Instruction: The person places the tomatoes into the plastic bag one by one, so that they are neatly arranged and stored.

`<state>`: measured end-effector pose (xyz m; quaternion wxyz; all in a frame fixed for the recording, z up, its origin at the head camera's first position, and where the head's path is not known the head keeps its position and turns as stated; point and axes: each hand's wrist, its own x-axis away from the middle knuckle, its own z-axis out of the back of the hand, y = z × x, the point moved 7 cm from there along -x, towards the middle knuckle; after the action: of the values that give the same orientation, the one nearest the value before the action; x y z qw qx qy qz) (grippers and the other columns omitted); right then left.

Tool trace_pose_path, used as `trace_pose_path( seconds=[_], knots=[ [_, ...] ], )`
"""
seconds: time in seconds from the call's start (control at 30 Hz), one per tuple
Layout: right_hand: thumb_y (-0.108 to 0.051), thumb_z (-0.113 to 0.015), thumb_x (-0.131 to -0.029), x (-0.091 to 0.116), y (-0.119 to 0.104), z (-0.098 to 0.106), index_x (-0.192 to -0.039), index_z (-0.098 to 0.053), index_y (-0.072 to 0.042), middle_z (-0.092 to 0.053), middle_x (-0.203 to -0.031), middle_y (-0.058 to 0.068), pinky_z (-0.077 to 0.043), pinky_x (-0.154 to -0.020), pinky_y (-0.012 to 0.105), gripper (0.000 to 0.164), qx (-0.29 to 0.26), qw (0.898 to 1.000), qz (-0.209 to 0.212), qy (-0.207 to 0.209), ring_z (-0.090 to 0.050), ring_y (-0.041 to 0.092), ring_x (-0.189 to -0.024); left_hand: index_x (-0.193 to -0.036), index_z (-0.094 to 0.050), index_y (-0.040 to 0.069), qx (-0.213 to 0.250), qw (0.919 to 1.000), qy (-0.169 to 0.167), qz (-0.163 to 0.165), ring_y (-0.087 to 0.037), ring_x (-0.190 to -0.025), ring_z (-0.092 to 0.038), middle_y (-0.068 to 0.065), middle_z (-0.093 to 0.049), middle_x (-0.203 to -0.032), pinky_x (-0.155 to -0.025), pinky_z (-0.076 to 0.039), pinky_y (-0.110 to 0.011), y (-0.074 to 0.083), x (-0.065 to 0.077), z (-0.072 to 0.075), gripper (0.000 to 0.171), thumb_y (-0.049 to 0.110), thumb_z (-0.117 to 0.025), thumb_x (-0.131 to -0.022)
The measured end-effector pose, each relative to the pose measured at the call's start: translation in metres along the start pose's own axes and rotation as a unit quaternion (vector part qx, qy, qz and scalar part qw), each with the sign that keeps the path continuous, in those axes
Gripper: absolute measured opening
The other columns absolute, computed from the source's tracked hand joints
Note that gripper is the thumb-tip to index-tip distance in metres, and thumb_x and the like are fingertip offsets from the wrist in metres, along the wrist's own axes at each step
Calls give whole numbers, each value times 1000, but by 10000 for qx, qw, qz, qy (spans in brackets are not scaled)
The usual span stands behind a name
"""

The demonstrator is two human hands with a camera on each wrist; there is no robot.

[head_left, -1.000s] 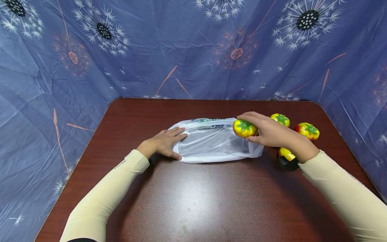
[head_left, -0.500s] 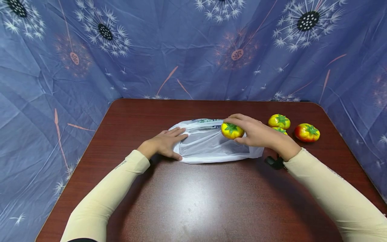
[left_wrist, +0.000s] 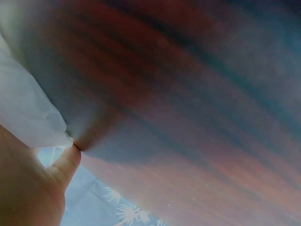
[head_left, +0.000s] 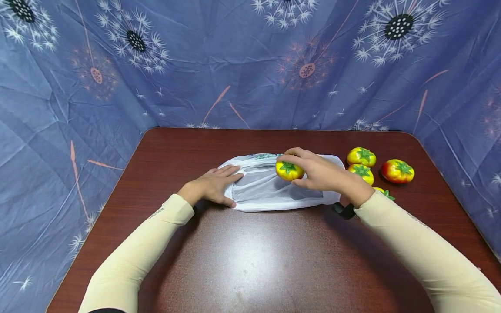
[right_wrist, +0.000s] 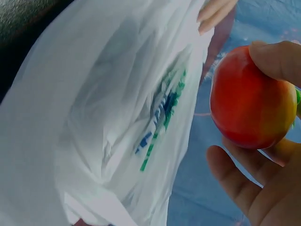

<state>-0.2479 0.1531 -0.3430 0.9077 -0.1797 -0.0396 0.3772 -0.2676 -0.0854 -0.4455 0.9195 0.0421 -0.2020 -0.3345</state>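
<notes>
A white plastic bag (head_left: 270, 204) with green and blue print lies on the table, its mouth spread wide. My left hand (head_left: 213, 186) rests on the bag's left end with the fingers spread; in the left wrist view its thumb (left_wrist: 68, 165) touches the bag's edge. Over the bag's opening, my right hand (head_left: 321, 173) holds a yellow-and-red tomato (head_left: 288, 171) with a green leafy top. The right wrist view shows the tomato's red underside (right_wrist: 249, 103) between thumb and fingers, beside the bag's inside (right_wrist: 127, 94).
Several more tomatoes stand to the right: one at the back (head_left: 361, 156), one redder (head_left: 397, 171), another (head_left: 362, 173) beside the right wrist, and one partly hidden by the forearm. A dark red table (head_left: 250, 261) lies beneath, with a blue patterned cloth (head_left: 235, 65) behind it.
My right hand has carried the tomato leftward, from the bag's right end to over its middle. More tomatoes show behind the forearm. My left hand has stayed in place.
</notes>
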Motion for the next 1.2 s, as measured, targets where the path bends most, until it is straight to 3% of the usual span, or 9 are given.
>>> trace_pose_path(
  seconds=[0.27, 0.5, 0.67, 1.2],
  knots=[
    [-17, -78, -83, -19, -10, -19, -142, -53, -21, -48, -144, 13, -52, -96, 49, 64, 245, 9993, 75, -281, -54, 32, -122, -160, -20, 24, 33, 10000, -17, 42, -26, -158, -6, -1, -5, -170, -123, -16, -58, -1, 1, 0, 101, 64, -68, -81],
    [-16, -76, -84, -41, -16, -36, -145, -51, -18, -49, -144, 15, -46, -106, 49, 66, 323, 9981, 94, -524, -52, 33, -128, -160, -19, 24, 30, 9999, -93, 63, -26, -158, -4, 0, -3, -170, -123, -16, -58, -3, 1, -1, 101, 64, -68, -81],
    [-17, -75, -85, -54, -19, -46, -144, -51, -20, -49, -144, 13, -46, -107, 50, 64, 381, 9969, 107, -678, -53, 32, -127, -160, -19, 24, 34, 9999, -98, 83, -25, -158, -5, -1, -3, -170, -123, -17, -58, -2, 1, 2, 101, 64, -68, -81],
    [-16, -76, -83, -66, -11, -62, -144, -52, -18, -49, -144, 16, -45, -108, 50, 65, 204, 9973, 55, -701, -53, 34, -126, -160, -17, 24, 30, 9998, -170, 102, -25, -158, -2, -1, -2, -170, -124, -16, -57, 1, -1, 2, 103, 65, -68, -81]
  ],
)
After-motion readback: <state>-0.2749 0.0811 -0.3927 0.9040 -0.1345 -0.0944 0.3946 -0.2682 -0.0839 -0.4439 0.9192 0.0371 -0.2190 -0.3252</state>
